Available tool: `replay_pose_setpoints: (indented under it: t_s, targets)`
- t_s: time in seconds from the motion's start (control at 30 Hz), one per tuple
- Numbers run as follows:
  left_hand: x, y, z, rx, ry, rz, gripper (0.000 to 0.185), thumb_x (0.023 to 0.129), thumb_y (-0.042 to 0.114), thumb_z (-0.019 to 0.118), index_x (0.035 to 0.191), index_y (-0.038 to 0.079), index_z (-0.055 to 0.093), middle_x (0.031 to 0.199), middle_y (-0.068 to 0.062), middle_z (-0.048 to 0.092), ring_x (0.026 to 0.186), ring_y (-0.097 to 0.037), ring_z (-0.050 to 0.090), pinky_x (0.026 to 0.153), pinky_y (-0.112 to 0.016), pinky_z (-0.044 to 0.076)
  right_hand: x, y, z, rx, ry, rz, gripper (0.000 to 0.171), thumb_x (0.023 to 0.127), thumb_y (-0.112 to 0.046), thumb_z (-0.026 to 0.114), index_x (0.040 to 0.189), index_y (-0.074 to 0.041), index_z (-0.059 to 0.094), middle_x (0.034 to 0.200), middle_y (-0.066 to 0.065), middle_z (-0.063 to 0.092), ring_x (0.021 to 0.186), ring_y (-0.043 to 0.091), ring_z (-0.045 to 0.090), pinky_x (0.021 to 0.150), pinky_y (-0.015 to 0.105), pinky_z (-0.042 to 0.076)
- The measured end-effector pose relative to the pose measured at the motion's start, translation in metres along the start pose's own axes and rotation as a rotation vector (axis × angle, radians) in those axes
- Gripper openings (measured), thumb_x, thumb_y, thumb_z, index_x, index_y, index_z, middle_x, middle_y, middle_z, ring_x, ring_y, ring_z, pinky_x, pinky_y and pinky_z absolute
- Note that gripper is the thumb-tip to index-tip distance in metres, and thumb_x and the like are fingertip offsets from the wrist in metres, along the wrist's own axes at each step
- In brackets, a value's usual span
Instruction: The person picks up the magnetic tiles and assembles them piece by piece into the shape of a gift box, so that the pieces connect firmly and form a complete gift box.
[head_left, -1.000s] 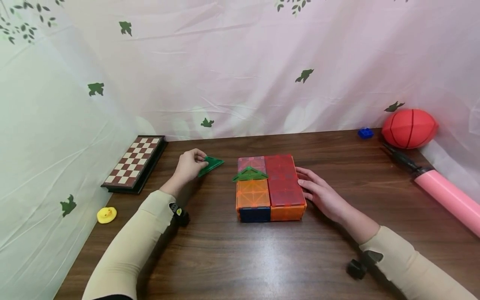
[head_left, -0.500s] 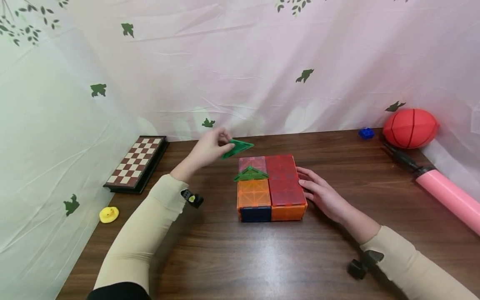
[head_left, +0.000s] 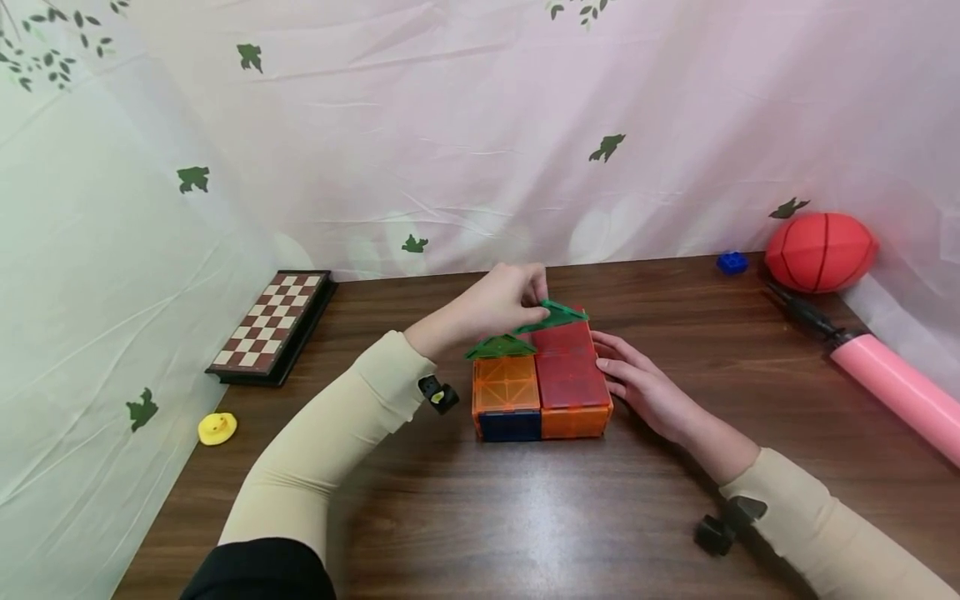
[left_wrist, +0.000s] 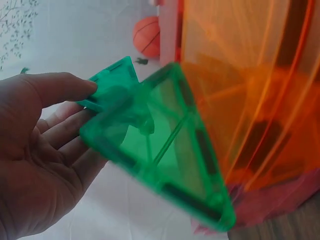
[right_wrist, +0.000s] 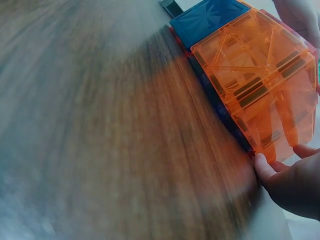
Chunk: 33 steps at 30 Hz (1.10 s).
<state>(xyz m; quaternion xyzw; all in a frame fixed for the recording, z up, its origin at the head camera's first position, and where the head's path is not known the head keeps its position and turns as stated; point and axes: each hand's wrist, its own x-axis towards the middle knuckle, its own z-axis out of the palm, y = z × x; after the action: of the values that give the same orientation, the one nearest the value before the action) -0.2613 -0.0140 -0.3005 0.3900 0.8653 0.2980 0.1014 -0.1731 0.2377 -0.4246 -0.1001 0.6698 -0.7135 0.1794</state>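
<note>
A low box of translucent magnetic tiles stands mid-table, with red tiles [head_left: 573, 377] on its right top, an orange tile [head_left: 506, 385] on the left and a dark blue tile [head_left: 510, 427] in front. One green triangular tile [head_left: 501, 347] stands up on its left half. My left hand [head_left: 491, 304] pinches another green triangular tile [head_left: 562, 316] between thumb and fingers, over the back of the red top. In the left wrist view the standing triangle overlaps the held tile [left_wrist: 114, 82]. My right hand [head_left: 645, 383] rests its extended fingers against the box's orange right side [right_wrist: 250, 65].
A checkered game board [head_left: 270, 321] and a yellow rubber duck [head_left: 217, 428] lie at left. At the back right are a blue toy brick [head_left: 732, 263] and a red ball [head_left: 822, 252]. A pink hand pump [head_left: 900, 396] lies at the right. A patterned curtain [head_left: 480, 142] hangs behind the table.
My left hand has carried the green triangular tile rightwards, up past the box's left side and over its red top. My right hand has stayed at the box's right side.
</note>
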Motion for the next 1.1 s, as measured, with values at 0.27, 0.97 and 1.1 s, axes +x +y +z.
replay_pose_setpoints:
  t_s: [0.27, 0.97, 1.1]
  targets:
    - [0.003, 0.002, 0.008, 0.024, -0.048, 0.032, 0.016, 0.096, 0.011, 0.072, 0.095, 0.008, 0.056, 0.088, 0.0, 0.071, 0.082, -0.01, 0.066, 0.077, -0.025, 0.052, -0.001, -0.002, 0.001, 0.003, 0.008, -0.002, 0.06, 0.11, -0.027, 0.04, 0.162, -0.009, 0.018, 0.164, 0.02, 0.02, 0.132, 0.017, 0.045, 0.101, 0.024, 0.046]
    - [0.004, 0.006, 0.016, 0.132, -0.125, 0.047, 0.018, 0.098, 0.017, 0.07, 0.091, 0.01, 0.055, 0.072, -0.001, 0.062, 0.06, -0.012, 0.052, 0.061, -0.023, 0.042, -0.001, -0.001, 0.0, 0.007, -0.008, 0.0, 0.059, 0.111, -0.025, 0.038, 0.163, -0.009, 0.016, 0.161, 0.022, 0.022, 0.127, 0.012, 0.051, 0.1, 0.025, 0.046]
    - [0.002, 0.007, 0.016, 0.154, -0.116, 0.031, 0.018, 0.098, 0.017, 0.07, 0.09, 0.01, 0.055, 0.071, -0.002, 0.059, 0.06, -0.013, 0.052, 0.06, -0.023, 0.042, -0.001, -0.001, 0.0, 0.004, -0.006, -0.001, 0.059, 0.111, -0.026, 0.038, 0.163, -0.008, 0.016, 0.162, 0.022, 0.021, 0.127, 0.012, 0.05, 0.1, 0.024, 0.046]
